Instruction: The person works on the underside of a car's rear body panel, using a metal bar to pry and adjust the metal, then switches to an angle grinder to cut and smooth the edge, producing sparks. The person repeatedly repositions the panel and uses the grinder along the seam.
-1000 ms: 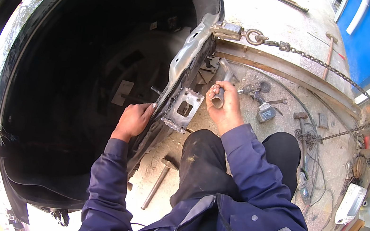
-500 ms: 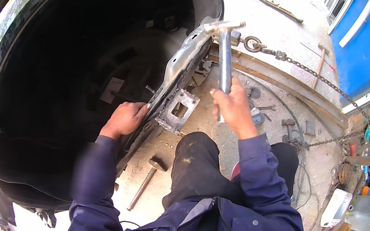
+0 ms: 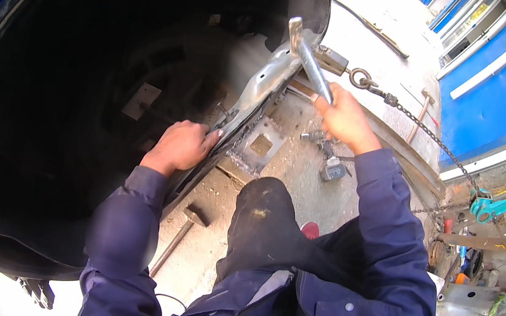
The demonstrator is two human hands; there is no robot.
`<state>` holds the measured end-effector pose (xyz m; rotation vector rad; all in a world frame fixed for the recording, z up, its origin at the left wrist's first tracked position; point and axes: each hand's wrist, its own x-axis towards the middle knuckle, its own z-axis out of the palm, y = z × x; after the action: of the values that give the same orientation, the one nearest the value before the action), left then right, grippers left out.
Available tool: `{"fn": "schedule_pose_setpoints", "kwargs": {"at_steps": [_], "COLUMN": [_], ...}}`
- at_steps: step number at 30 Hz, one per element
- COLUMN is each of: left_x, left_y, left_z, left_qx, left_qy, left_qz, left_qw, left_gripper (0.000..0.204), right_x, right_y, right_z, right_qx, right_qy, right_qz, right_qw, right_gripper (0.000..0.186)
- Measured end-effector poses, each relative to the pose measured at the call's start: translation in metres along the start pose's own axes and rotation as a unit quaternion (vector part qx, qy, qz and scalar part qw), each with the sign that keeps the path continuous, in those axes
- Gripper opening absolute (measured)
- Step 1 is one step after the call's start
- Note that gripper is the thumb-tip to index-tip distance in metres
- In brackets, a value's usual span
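My right hand is closed round the shiny metal handle of a hammer, whose head is just over the upper end of a bent silver metal rail; I cannot tell whether they touch. My left hand holds the seam edge lower down that same rail, beside a protruding bolt. A welded plate with a square hole sits just right of the edge. A clamp grips the upper rail, joined by a ring to a taut chain.
The dark car body cavity fills the left side. On the concrete floor lie another hammer and a power tool. A blue door, a teal chain hoist and assorted tools and scrap line the right.
My right hand has lifted the hammer up and forward, and its head now tilts left over the rail's top. My left hand stays on the edge. The view has shifted slightly.
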<state>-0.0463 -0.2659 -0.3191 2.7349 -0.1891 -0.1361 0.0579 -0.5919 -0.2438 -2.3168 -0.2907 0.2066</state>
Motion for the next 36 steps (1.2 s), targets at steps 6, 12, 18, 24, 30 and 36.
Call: {"fn": "schedule_pose_setpoints", "kwargs": {"at_steps": [6,12,18,24,30,36], "left_x": [0.003,0.002,0.003,0.002,0.003,0.001], "left_y": [-0.003,0.000,0.003,0.002,-0.001,0.001], "left_z": [0.003,0.001,0.000,-0.001,0.002,0.000], "left_qx": [0.016,0.009,0.004,0.012,0.016,0.018], "left_qy": [0.006,0.005,0.012,0.007,0.013,0.007], "left_qz": [0.004,0.006,0.012,0.008,0.013,0.007], "left_qw": [1.000,1.000,1.000,1.000,1.000,1.000], "left_gripper": [0.056,0.053,0.053,0.054,0.055,0.054], "right_x": [0.002,-0.033,-0.073,-0.075,-0.082,-0.080], "right_y": [0.022,0.031,0.033,0.020,-0.013,0.004], "right_z": [0.013,0.022,0.035,0.035,-0.006,0.007], "right_qx": [0.057,0.177,0.192,0.143,0.179,0.159], "right_qy": [0.019,0.056,-0.016,-0.098,-0.050,-0.095], "right_qz": [0.052,0.020,-0.007,0.071,-0.039,-0.002], "right_qw": [0.997,0.982,0.981,0.982,0.982,0.983], "right_gripper": [0.030,0.031,0.033,0.036,0.041,0.041]}}
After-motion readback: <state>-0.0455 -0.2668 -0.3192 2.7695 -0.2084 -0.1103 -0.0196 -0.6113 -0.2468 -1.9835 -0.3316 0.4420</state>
